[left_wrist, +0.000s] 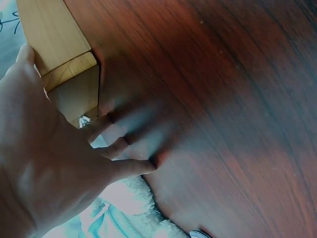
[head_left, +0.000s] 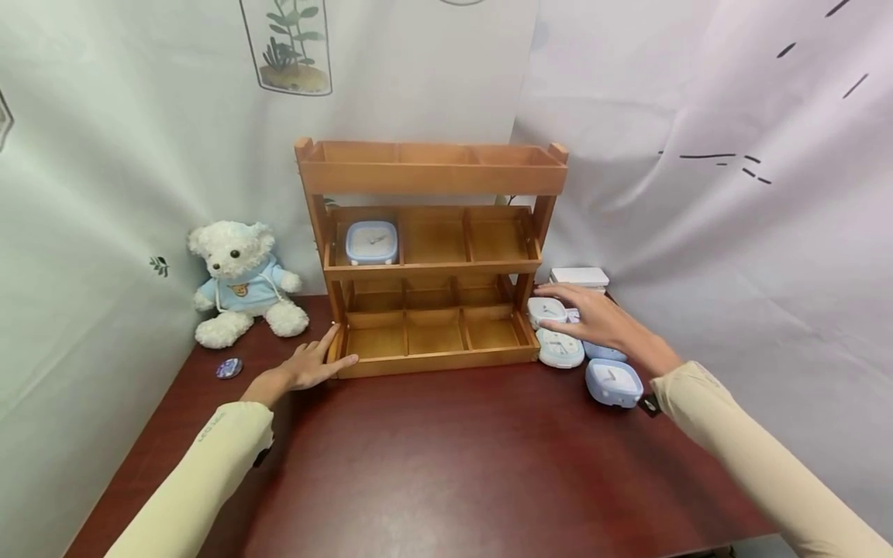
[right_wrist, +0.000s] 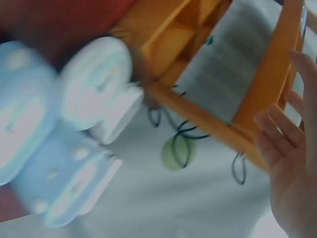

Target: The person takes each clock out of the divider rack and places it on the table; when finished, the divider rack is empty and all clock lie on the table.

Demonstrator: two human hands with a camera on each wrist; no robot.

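A wooden three-tier shelf (head_left: 432,364) stands on the table. My left hand (head_left: 314,364) rests at its front left corner; in the left wrist view the thumb (left_wrist: 26,54) lies along the wood and the other fingertips touch the tabletop. My right hand (head_left: 589,314) hovers over several alarm clocks to the right of the shelf, fingers extended and holding nothing. Among those are a white square clock (head_left: 547,310), a pale oval clock (head_left: 560,350) and a blue clock (head_left: 614,383). Another blue clock (head_left: 372,242) sits in the middle tier's left compartment.
A white teddy bear (head_left: 246,283) in a light blue hoodie sits left of the shelf, with a small round purple-blue item (head_left: 229,368) before it. White boxes (head_left: 579,277) lie behind the clocks. Patterned fabric (head_left: 432,70) hangs behind the dark red table (head_left: 446,457).
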